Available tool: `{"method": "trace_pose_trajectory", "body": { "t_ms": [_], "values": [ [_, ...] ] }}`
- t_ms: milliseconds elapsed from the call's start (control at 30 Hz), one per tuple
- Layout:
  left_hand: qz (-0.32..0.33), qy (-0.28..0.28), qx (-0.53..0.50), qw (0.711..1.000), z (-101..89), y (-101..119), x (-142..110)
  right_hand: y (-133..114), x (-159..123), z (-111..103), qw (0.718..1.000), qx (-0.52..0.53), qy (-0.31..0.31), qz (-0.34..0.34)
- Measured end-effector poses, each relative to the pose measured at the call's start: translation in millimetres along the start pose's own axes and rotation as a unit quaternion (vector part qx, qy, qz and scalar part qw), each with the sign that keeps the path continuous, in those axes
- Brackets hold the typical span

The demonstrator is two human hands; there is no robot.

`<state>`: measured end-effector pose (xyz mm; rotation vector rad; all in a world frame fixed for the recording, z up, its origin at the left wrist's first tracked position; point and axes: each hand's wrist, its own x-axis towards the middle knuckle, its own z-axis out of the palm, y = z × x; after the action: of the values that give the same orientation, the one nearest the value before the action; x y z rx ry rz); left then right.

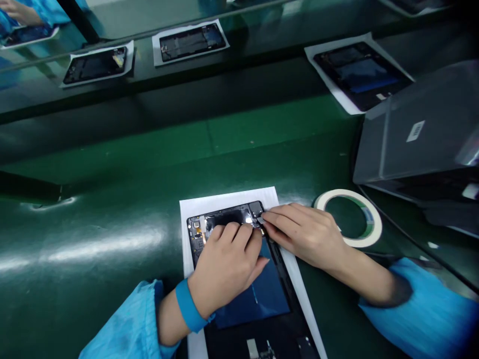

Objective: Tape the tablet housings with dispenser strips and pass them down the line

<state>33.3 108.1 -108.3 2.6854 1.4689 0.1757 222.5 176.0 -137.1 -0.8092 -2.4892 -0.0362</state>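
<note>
An opened tablet lies on a white sheet, with its inner parts and a dark blue panel showing. My left hand, with a blue band at the wrist, rests over the tablet's upper half. Its fingers are curled in and the fingertips are hidden from me. At the tablet's upper right corner, my right hand pinches a small grey piece between fingers and thumb. That piece is too small to name. The two hands nearly meet there.
A roll of tape lies right of my right hand. Beyond it stands a grey plastic-like bin, with a dark cable nearby. More opened tablets on white sheets sit along the far ledge. Another person's hand appears at top left.
</note>
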Motion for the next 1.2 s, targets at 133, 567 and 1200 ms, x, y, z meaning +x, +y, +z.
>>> {"method": "trace_pose_trajectory", "body": {
  "t_ms": [133, 567, 1200],
  "values": [
    [0.003, -0.003, 0.001, 1.000, 0.7, -0.2, -0.9, -0.2, -1.0, -0.2, 1.000, 0.012, -0.020, 0.008],
    [0.012, -0.005, 0.012, 1.000, 2.2, 2.2, -0.9, -1.2, 4.2, -13.8, 0.993, 0.025, -0.115, 0.009],
    [-0.430, 0.053, -0.519, 0.737, -66.6, 6.4, -122.0, -30.9, -35.8, -32.5, 0.985, -0.053, -0.164, -0.006]
  ]
}}
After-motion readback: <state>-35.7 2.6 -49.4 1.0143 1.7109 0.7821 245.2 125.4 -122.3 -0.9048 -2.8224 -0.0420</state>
